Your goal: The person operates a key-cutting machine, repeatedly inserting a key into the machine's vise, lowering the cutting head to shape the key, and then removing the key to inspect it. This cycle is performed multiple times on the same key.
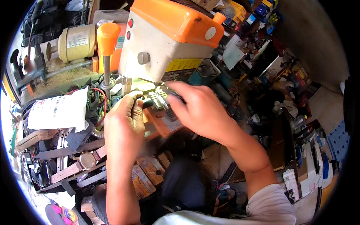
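Observation:
In front of me stands a bench drill press (150, 45) with a cream body and an orange cover. My left hand (125, 116) is closed, its thumb and fingers pinching a small dark piece (148, 103) just below the drill head. Right by the drill's lower end, my right hand (200, 108) is closed on a dark, narrow piece (175, 93), mostly covered by the fingers. A thin dark rod (145, 80) juts out to the left beside the drill's tip. Beneath both hands lies the lit, slotted metal work table (161, 100).
The orange-knobbed lever (108, 41) rises left of the drill press. A white plastic packet (58, 111) lies over tools and straps at left, near a wristwatch (87, 160). Behind them is a cream motor (77, 43). Crowded clutter and a white power strip (291, 183) fill the right side.

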### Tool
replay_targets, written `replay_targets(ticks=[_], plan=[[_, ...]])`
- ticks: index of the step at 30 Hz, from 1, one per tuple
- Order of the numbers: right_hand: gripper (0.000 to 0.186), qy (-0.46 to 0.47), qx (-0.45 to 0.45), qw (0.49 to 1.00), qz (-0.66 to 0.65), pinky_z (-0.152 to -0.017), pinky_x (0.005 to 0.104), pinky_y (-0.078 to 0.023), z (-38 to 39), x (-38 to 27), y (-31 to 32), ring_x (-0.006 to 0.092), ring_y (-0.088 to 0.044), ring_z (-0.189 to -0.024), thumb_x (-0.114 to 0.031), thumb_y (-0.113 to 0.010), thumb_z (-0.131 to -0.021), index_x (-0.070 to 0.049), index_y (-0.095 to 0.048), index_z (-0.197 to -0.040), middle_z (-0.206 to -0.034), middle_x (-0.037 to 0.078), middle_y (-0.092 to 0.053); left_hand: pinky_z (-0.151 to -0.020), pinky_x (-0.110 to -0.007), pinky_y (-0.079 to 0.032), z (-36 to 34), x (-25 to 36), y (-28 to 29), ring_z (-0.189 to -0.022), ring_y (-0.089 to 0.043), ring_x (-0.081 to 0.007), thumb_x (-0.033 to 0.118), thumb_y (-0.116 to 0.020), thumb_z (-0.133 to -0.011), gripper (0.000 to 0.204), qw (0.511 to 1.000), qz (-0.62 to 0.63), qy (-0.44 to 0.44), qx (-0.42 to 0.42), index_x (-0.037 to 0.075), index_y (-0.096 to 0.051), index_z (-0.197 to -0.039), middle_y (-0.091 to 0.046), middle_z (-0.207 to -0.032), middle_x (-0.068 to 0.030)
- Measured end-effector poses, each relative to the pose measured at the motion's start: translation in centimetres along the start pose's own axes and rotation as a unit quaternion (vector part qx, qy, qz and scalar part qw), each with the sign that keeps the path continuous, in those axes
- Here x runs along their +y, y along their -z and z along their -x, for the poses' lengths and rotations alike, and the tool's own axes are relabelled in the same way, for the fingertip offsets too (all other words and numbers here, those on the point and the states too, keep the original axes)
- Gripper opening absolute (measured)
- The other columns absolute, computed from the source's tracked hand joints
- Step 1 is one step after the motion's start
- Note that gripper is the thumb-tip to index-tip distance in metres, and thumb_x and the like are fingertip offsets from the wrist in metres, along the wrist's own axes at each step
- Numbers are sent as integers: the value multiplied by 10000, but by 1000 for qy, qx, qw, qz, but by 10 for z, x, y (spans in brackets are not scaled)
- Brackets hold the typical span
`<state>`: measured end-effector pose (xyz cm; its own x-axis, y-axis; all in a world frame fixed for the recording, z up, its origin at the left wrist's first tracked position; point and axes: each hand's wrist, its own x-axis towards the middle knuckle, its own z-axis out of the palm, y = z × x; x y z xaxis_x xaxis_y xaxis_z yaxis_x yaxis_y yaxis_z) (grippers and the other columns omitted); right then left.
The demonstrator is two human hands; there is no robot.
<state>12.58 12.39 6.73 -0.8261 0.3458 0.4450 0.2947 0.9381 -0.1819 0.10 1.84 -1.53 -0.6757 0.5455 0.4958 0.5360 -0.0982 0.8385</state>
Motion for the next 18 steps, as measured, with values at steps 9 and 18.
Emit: replay_targets(ticks=[9,18], plan=[[291,253,106,959,72,-504,320,-497,35,27,-18,229,-619,-597,-24,-727,-668,13,-661,-949,-849,101,-596,-660,-442,-489,-19,-21,-10,-736,-607,-443,153,-474,-958,231,1000,-4,10,17,10,-650,-920,-648,-784,-230],[88,273,162,948,26,-480,296,-457,-12,3,-33,165,-600,-577,-114,-631,-757,-40,-616,-802,-772,55,-523,-590,-442,-458,-12,11,37,-602,-595,-380,176,-493,-963,268,982,-157,106,-4,-28,-620,-844,-616,-673,-212]])
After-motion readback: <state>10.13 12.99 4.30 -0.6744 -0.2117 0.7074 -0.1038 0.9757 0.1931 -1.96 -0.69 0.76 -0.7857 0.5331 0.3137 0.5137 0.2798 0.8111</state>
